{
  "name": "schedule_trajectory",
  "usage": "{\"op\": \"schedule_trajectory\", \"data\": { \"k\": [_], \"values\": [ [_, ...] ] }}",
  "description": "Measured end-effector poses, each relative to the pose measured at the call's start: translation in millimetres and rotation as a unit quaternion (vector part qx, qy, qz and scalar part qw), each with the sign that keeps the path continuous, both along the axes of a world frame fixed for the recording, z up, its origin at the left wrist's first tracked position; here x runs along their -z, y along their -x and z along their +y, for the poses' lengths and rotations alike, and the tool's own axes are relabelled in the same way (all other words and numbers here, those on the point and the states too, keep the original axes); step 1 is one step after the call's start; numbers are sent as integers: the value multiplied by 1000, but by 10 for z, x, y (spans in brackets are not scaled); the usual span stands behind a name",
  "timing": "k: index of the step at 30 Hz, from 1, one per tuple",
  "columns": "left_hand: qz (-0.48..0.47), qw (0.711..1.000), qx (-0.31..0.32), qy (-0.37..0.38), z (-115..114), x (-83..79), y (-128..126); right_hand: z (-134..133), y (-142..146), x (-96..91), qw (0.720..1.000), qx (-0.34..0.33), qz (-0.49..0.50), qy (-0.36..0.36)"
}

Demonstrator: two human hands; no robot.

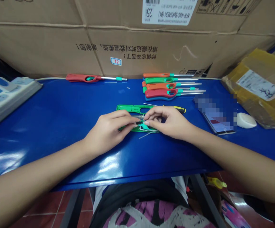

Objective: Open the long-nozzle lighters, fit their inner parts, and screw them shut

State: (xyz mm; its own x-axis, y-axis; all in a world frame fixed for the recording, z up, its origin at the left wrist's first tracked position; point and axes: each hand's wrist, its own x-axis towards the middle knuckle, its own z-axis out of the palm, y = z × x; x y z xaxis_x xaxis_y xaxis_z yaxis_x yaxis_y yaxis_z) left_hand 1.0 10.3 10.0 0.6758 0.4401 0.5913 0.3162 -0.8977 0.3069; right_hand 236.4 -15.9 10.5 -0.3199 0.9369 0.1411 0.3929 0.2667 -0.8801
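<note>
An opened green gas lighter lies on the blue table, in two halves. One half-shell [129,108] sits beyond my fingers, and the other [154,130] is partly hidden under them. A teal trigger piece [145,126] and thin white wires show in the nearer half. My left hand [111,126] pinches at a small dark part beside the trigger piece, too small to name. From the other side, my right hand [170,123] has thumb and fingertips pressed together over the same spot; what they hold is hidden. A yellow-and-black screwdriver [181,109] lies just behind my right hand.
Several whole lighters [161,93] are piled at the back, and one red lighter [80,78] lies left of them. To the right are a phone [216,118], a white mouse [246,120] and a taped box [258,91]. A power strip [6,95] stands left; a large carton [56,47] closes off the back.
</note>
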Motion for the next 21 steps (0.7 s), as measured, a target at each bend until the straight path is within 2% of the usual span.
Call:
{"op": "schedule_trajectory", "data": {
  "k": [3,9,14,21],
  "values": [
    [-5,1000,-20,17,13,-6,16,-25,-14,-2,999,-1,-26,-46],
    [7,999,-37,17,49,-20,44,-54,-70,-8,982,-67,-91,-154],
    [24,999,-36,19,59,-17,69,-39,-67,9,968,-99,-135,-188],
    [55,997,-41,32,65,-19,79,-38,-47,26,961,-122,-144,-201]
  ]
}}
